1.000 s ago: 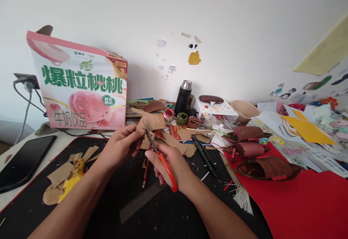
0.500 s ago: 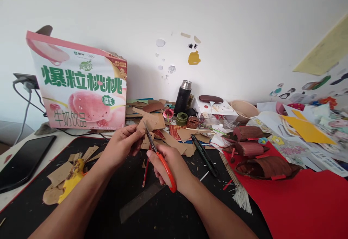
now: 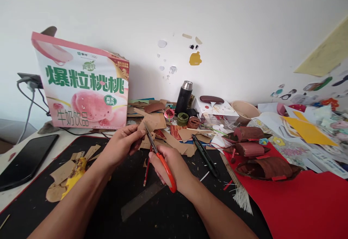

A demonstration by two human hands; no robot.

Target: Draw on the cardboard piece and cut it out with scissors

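My right hand (image 3: 172,166) is closed round the orange handles of a pair of scissors (image 3: 165,168), whose blades point up and away towards my left fingertips. My left hand (image 3: 122,143) pinches a small piece of brown cardboard (image 3: 141,125) between thumb and fingers, right beside the scissor blades. Much of that piece is hidden by the fingers, and it blends with the cardboard scraps (image 3: 175,143) lying behind. Below the hands, a red pencil (image 3: 146,172) and a clear ruler-like strip (image 3: 141,202) rest on the black mat (image 3: 108,210).
A pink drink carton (image 3: 87,83) stands at the back left, near a black phone (image 3: 29,163). A dark utility knife (image 3: 205,155) lies right of the hands. Behind are a black flask (image 3: 184,97) and open paint pots (image 3: 182,118). Brown model boats (image 3: 268,168) sit on red paper (image 3: 304,199).
The view has shifted slightly, so the carton and phone appear a little further right. Both hands, the scissors and the cardboard piece look almost unchanged.
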